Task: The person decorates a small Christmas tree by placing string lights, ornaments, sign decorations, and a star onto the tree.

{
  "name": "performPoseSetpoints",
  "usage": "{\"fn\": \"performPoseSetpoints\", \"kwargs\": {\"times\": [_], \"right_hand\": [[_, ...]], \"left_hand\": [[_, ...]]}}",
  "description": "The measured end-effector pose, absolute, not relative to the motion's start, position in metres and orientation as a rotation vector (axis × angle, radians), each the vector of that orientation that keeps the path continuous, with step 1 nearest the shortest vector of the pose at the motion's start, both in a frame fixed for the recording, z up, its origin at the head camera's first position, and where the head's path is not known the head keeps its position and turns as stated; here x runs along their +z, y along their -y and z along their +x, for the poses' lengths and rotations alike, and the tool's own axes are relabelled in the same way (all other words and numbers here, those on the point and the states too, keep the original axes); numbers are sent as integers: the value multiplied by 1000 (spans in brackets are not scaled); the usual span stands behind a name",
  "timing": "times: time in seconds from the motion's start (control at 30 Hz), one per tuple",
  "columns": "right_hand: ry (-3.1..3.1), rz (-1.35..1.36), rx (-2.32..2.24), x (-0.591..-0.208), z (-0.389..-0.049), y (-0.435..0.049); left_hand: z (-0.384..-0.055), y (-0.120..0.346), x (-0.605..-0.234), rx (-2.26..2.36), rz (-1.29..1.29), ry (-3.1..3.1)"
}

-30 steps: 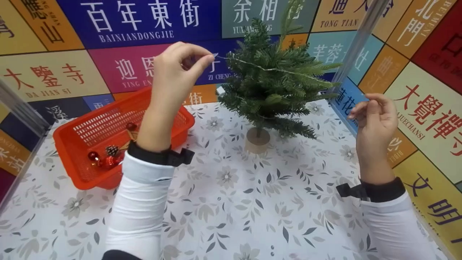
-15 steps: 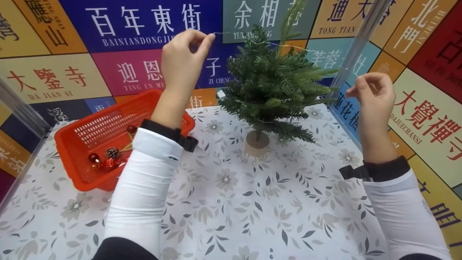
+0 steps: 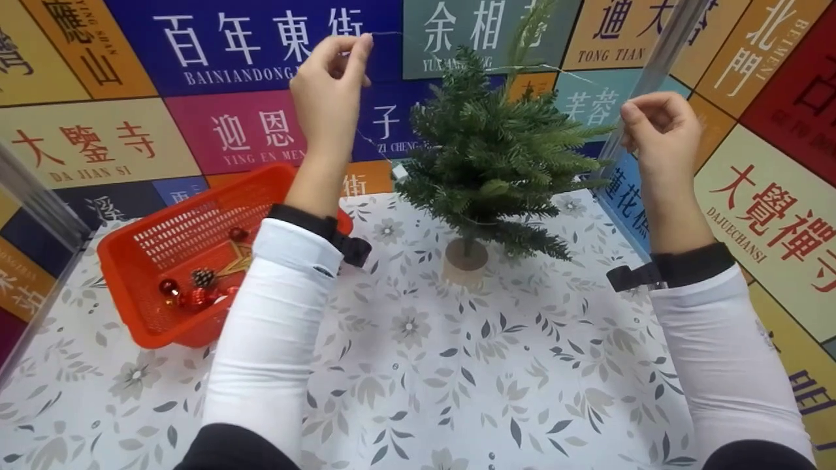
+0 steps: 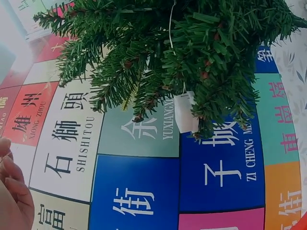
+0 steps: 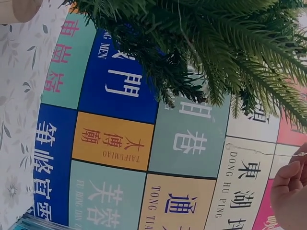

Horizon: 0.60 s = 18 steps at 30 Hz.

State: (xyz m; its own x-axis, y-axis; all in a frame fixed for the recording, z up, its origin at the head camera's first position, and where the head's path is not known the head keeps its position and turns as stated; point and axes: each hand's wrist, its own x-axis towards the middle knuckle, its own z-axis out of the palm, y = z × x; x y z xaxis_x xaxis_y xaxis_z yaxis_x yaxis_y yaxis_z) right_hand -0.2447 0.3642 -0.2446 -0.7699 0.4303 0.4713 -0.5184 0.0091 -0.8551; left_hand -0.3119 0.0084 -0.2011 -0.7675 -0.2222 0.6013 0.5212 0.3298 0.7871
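A small green artificial Christmas tree [image 3: 496, 156] stands upright on a round wooden base [image 3: 465, 264]. My left hand [image 3: 330, 91], raised left of its top, pinches a thin silvery light-string wire [image 3: 542, 67] between thumb and fingertips. Right of the tree, my right hand [image 3: 663, 140] pinches the same wire, also seen as a kinked wire [image 5: 259, 152] running to the fingers in the right wrist view. Between the hands the wire spans at treetop height, partly hidden by the top branches. A small white box [image 4: 186, 112] hangs on a wire among the left branches.
An orange-red plastic basket [image 3: 121, 261] sits at the left, partly behind my left forearm. In it lie a gold star [image 3: 238, 258], a pine cone [image 3: 203, 277] and red baubles [image 3: 168, 287]. Printed wall panels [image 3: 248, 39] stand close behind the tree and along the right side.
Both hands have risen, the right one also slightly inward. The wire has gone from across the tree's front up to treetop level. Tree and basket stay in place.
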Motion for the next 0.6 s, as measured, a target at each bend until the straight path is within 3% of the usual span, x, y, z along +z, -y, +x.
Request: {"fn": "performPoseSetpoints", "kwargs": {"times": [0.17,0.6], "right_hand": [[1612,38,1834,-240,-248,-363],[1755,-130,2035,-216,-279,-360]], "left_hand": [[-313,-6,-201,-1568,-290,1794],[-332,-4,-194,-1552,-138,2085]]}}
